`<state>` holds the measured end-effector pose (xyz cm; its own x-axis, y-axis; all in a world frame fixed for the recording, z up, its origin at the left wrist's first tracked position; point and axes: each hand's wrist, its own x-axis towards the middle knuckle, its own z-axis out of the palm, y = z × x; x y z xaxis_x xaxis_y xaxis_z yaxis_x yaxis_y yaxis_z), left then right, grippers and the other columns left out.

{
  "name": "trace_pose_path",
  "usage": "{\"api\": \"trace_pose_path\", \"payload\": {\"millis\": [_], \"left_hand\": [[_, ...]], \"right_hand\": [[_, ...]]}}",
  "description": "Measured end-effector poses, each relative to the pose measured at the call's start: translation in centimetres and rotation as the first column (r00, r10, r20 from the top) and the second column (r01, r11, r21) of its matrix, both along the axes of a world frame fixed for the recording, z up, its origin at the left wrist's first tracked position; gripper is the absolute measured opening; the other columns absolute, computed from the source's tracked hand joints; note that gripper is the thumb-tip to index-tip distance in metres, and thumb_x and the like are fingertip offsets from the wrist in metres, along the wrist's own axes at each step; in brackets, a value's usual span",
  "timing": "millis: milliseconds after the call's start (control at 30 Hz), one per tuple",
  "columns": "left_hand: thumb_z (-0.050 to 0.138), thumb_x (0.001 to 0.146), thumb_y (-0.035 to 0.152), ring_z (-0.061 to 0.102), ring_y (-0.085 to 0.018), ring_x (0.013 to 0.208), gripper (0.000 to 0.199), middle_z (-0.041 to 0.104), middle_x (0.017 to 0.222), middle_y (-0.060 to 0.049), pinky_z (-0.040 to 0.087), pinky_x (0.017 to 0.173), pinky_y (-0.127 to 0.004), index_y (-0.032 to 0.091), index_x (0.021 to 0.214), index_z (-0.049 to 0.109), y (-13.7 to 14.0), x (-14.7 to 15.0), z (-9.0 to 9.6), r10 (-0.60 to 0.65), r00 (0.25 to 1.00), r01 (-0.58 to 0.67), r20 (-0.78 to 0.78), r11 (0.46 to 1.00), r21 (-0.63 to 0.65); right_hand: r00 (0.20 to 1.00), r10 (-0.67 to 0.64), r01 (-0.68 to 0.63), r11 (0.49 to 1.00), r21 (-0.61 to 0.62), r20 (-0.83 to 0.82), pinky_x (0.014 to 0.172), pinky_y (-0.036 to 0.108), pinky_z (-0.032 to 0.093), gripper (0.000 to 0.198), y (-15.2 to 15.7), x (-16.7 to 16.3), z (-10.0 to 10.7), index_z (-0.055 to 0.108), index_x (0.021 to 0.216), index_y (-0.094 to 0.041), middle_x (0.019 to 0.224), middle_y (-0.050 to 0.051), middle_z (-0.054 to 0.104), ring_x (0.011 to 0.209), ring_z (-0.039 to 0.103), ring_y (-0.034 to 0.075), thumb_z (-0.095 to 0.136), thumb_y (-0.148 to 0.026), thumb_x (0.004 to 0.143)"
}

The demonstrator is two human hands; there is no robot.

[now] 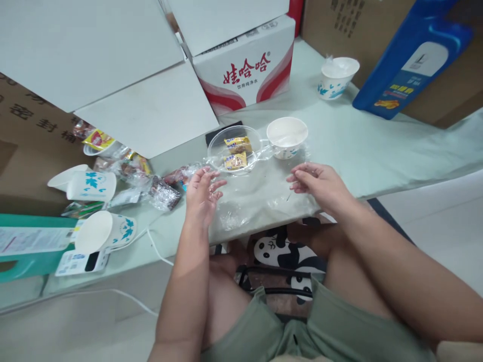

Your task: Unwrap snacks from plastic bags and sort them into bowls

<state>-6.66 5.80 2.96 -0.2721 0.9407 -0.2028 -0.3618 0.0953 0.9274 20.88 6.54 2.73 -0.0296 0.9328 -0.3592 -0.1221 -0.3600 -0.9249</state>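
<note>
My left hand (204, 193) is at the table's near edge, its fingers curved and spread apart, with nothing clearly held. Opposite it, my right hand (315, 182) has its thumb and fingers pressed together. A thin dark line shows below those fingertips; what it is I cannot make out. Clear plastic film (232, 217) lies crumpled on the table between the hands. Beyond them sits a round clear plastic lid or shallow dish (216, 160) with two yellow-wrapped snacks (236, 161). A white paper bowl (287, 133) stands just right of it.
Wrapped snacks (165, 193) are heaped on the left, near tipped paper cups (95, 231) and a green container (33, 226). At the back are a red-and-white carton (245, 75), another paper bowl (335, 83) and a blue bottle (407, 65). A white cable (154, 246) hangs over the front edge.
</note>
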Motion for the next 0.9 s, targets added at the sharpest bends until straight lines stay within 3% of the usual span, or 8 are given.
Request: {"api": "trace_pose_path", "payload": {"millis": [100,167,367,500,600,700,767,900], "left_hand": [[0.093,0.055,0.049,0.076,-0.020,0.086,0.059,0.077,0.094,-0.008,0.061,0.070,-0.026,0.018,0.097,0.067,-0.4,-0.5,-0.4,-0.241,0.970,0.237,-0.011,0.962,-0.132],[0.093,0.055,0.046,0.076,-0.022,0.083,0.053,0.078,0.086,-0.009,0.060,0.070,-0.028,0.015,0.090,0.068,-0.6,-0.6,-0.5,-0.374,0.923,0.351,-0.089,0.915,-0.198],[0.081,0.069,0.053,0.061,-0.012,0.041,0.046,0.065,0.056,0.004,0.038,0.035,-0.017,0.020,0.094,0.062,-0.4,-0.8,-0.5,-0.232,0.901,0.204,-0.366,0.972,-0.115],[0.077,0.075,0.054,0.036,-0.006,0.026,0.043,0.050,0.040,0.011,0.023,0.028,-0.015,0.020,0.098,0.063,-0.1,-1.6,-0.6,-0.173,0.875,0.161,-0.452,0.985,-0.066],[0.081,0.070,0.054,0.047,-0.008,0.033,0.050,0.056,0.045,0.009,0.035,0.033,-0.016,0.021,0.102,0.064,-0.1,-2.0,-0.6,-0.195,0.920,0.182,-0.341,0.981,-0.069],[0.089,0.059,0.049,0.068,-0.015,0.053,0.056,0.070,0.061,0.000,0.053,0.048,-0.021,0.019,0.101,0.068,-0.1,-2.1,-0.6,-0.368,0.901,0.327,-0.232,0.924,-0.197],[0.091,0.057,0.045,0.071,-0.017,0.057,0.048,0.072,0.063,-0.004,0.053,0.050,-0.022,0.016,0.089,0.070,-0.1,-2.1,-0.6,-0.463,0.853,0.395,-0.242,0.874,-0.282],[0.085,0.068,0.048,0.062,-0.014,0.041,0.040,0.067,0.053,0.000,0.043,0.037,-0.019,0.019,0.090,0.067,-0.4,-2.4,-0.6,-0.476,0.831,0.398,-0.287,0.870,-0.292]], "right_hand": [[0.996,-0.084,0.085,0.996,0.011,-0.039,0.069,0.026,0.060,0.001,0.0,-0.4,0.5,0.065,0.087,-0.020,0.078,0.002,0.075,0.065,0.071,0.012,0.066,-0.021,0.087],[0.994,-0.081,0.080,0.997,-0.010,-0.075,0.071,0.026,0.061,0.001,0.1,-0.3,0.7,0.065,0.088,-0.021,0.078,0.002,0.076,0.071,0.074,0.013,0.065,-0.022,0.088],[0.988,0.043,-0.042,0.999,-0.007,0.148,0.052,0.020,0.052,0.011,0.3,1.1,0.4,0.068,0.086,-0.019,0.068,0.003,0.072,0.066,0.073,0.016,0.070,-0.030,0.088],[0.948,0.249,-0.239,0.968,-0.071,0.198,0.056,0.022,0.055,0.012,0.2,2.0,0.7,0.071,0.098,-0.020,0.082,0.005,0.077,0.069,0.074,0.016,0.069,-0.027,0.088],[0.943,0.276,-0.269,0.961,-0.062,0.186,0.056,0.023,0.055,0.017,0.4,2.0,0.5,0.070,0.105,-0.021,0.086,0.005,0.078,0.065,0.072,0.014,0.066,-0.025,0.089],[0.972,0.193,-0.195,0.981,-0.001,0.136,0.052,0.023,0.054,0.023,0.7,1.9,0.1,0.069,0.112,-0.022,0.080,0.003,0.077,0.060,0.071,0.014,0.063,-0.027,0.091],[0.979,0.190,-0.191,0.982,0.002,0.077,0.052,0.024,0.055,0.028,0.8,1.9,-0.1,0.069,0.118,-0.025,0.085,0.004,0.078,0.065,0.073,0.016,0.064,-0.029,0.090],[0.965,0.253,-0.253,0.967,-0.011,0.067,0.058,0.025,0.059,0.016,0.8,1.9,0.0,0.075,0.100,-0.022,0.101,0.008,0.078,0.078,0.075,0.018,0.069,-0.026,0.085]]}}
